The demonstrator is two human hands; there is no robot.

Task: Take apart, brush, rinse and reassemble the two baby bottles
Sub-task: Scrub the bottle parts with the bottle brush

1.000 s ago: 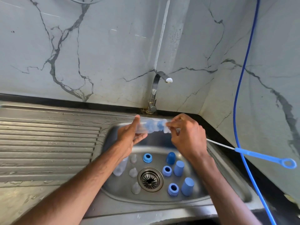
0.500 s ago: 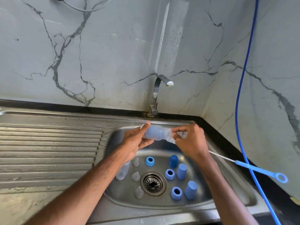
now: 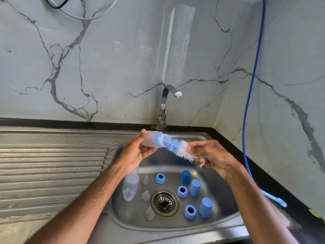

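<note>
Grips a clear baby bottle (image 3: 148,140) in the left hand (image 3: 137,154), fingers curled round its closed end. Pinches the bottle brush (image 3: 175,147) in the right hand (image 3: 214,155), just where the bristles give way to the stem. Holds both hands apart and roughly level, above the sink (image 3: 221,194).

Sets the bottle crosswise between the hands: base toward the left hand, mouth toward the right, long axis running left to right and dipping slightly toward the right hand. Lines the brush up on that same axis, with the blue tip inside the bottle, most of the white-and-blue bristles outside the mouth, and the handle (image 3: 274,198) trailing off behind and below the right wrist.

Looks like the brushing step on this bottle. Calls, most likely, for a straight stroke along that shared line, driven from the right hand, with the left only bracing. Risks, if skewed, catching the bristles on the bottle's rim.

Below the hands, round the drain (image 3: 164,202): a second bottle (image 3: 131,185) under the left wrist, clear teats (image 3: 145,196) beside it, blue rings (image 3: 182,191) and blue caps (image 3: 205,207) toward the right-hand side, all lying separate.
</note>
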